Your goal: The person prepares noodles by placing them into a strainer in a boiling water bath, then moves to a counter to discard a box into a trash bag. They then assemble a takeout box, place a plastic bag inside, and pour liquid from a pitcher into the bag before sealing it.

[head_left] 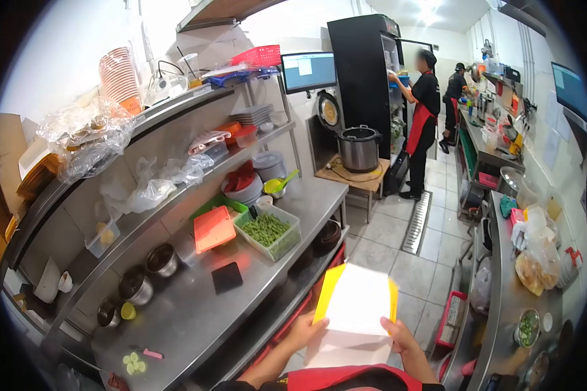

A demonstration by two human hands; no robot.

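Note:
A takeaway carton (355,303), white inside with yellow outer sides, is held in front of my body above the floor. My left hand (304,331) grips its left edge, thumb on the white inner face. On the opposite edge, my right hand (404,337) is closed in the same way. The carton's panels stand partly spread, and glare washes out its upper part. Below it shows my red apron (346,378). To the left is a steel counter (195,313) bearing a clear tub of chopped green vegetables (265,226) and an orange lid (214,229).
Several steel pots (135,285) and lime slices (134,363) are on the left counter. A large cooker (359,150) stands ahead. One co-worker (426,117) is at the black fridge (364,78), another (454,98) farther back. The right counter (502,313) holds bagged food (536,260).

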